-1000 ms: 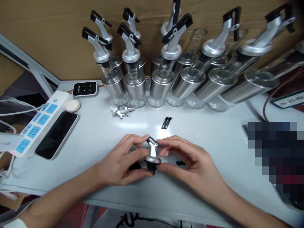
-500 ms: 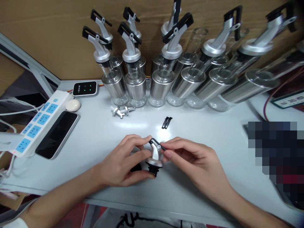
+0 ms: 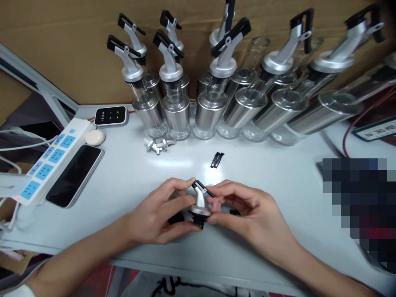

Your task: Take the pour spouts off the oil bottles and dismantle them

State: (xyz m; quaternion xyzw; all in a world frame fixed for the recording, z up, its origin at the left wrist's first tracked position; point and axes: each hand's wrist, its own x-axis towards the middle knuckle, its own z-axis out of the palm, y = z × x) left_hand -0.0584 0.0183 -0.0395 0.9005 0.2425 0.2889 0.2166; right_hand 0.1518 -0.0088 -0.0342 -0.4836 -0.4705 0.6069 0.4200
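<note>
A silver pourer spout with a black lever on top and a black ribbed stopper below is between my two hands over the table. My left hand grips it from the left, a finger at the lever's tip and the thumb under the stopper. From the right, my right hand pinches it, fingertips at the lever's rear end and thumb against the silver collar. Farther back lie loose black levers and bare silver spouts. Dark pieces under both hands are mostly hidden.
Glass bottles with steel sleeves stand along the cardboard wall, several topped with pourers. To the left are a power strip, a phone, a round cream-coloured object and a small Wi-Fi box. A blurred-out block covers the right side.
My right thumb has moved down from the lever's end to the spout's collar. The spout has shifted slightly left, and a dark piece now shows under my right hand.
</note>
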